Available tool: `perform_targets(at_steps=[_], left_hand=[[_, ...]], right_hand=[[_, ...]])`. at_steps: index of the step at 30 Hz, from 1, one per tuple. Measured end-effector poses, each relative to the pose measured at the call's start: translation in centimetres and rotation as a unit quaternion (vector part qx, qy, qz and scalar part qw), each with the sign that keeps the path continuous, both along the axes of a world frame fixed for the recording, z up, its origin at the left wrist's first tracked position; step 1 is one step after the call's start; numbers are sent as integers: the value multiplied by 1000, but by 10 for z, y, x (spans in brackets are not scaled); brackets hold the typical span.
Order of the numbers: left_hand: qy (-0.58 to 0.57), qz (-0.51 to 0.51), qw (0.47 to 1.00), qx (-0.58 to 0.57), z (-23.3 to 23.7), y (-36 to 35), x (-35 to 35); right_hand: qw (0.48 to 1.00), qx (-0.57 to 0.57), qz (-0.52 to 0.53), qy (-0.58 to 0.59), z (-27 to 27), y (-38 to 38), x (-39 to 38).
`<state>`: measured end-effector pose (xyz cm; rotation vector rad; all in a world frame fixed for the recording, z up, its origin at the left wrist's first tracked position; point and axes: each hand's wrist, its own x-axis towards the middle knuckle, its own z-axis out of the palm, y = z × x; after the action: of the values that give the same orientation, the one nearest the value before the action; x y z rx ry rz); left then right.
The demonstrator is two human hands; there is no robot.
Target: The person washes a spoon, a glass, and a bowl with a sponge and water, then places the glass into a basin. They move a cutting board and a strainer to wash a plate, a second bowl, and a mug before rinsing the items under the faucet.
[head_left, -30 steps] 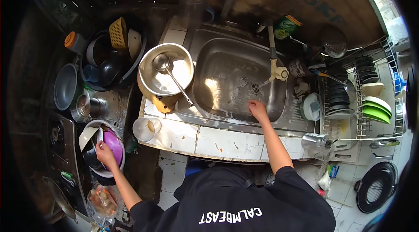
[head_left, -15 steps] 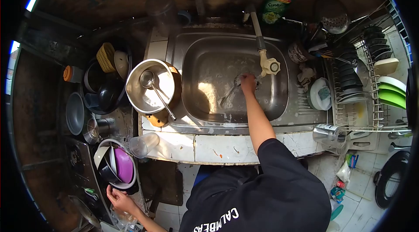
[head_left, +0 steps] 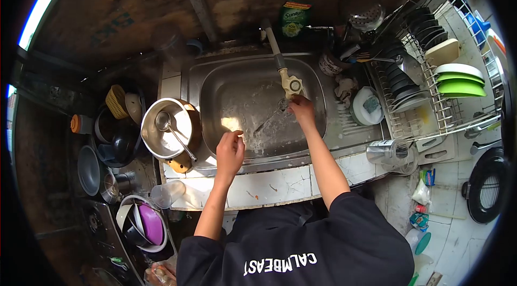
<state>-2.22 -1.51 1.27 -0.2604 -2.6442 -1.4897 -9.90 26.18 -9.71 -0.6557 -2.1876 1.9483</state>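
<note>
My right hand [head_left: 301,111] is at the right side of the steel sink [head_left: 210,124], just below the cream tap [head_left: 293,86]. Its fingers are closed together over splashing water. A thin, long utensil-like shape [head_left: 265,122] runs from near the fingertips towards the sink's middle; I cannot make out its kind. My left hand [head_left: 230,152] is over the front left edge of the sink, fingers loosely bent and apart from the thumb, with nothing seen in it. Left of the sink stands a steel pot [head_left: 186,149] with a ladle [head_left: 176,138] resting inside.
A wire dish rack [head_left: 447,119] with stacked bowls stands at the right. Beside the sink sit a white bowl with a sponge [head_left: 371,104] and a clear jar [head_left: 389,151]. A plastic cup [head_left: 168,194] and a tub of dishes [head_left: 151,224] are at the left.
My left hand has come up from beside the tub of dishes to the sink's front edge. My right hand remains beneath the tap. The view has shifted and turned slightly.
</note>
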Motion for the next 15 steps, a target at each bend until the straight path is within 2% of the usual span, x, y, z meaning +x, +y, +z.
perform_targets(at_steps=[2,4,6,7,8,10,12,15], left_hand=[[99,-42,993,-49,-47,29,-38],[74,-80,991,-75,-94,50,-67],[45,-117,987,-100,-101,63,-71],[-159,-150,975,24,-97,68,-73],[-355,-177,907,144,-93,72,-76],[-344,-202,905,150,-93,76,-74],[-402,-208,871,192,-95,78,-72],[-434,-182,849,241,-103,81,-74]], right_hand=[[999,-37,-16,24,9,-5,7],[999,-33,-20,6,20,-7,8],[1000,-17,-19,-4,23,-6,9],[1000,-25,-15,-6,21,-5,8],[999,-33,-14,-8,19,-5,7],[998,-52,-25,6,22,-5,6],[996,61,68,2,21,1,6],[990,99,101,-30,8,7,-5]])
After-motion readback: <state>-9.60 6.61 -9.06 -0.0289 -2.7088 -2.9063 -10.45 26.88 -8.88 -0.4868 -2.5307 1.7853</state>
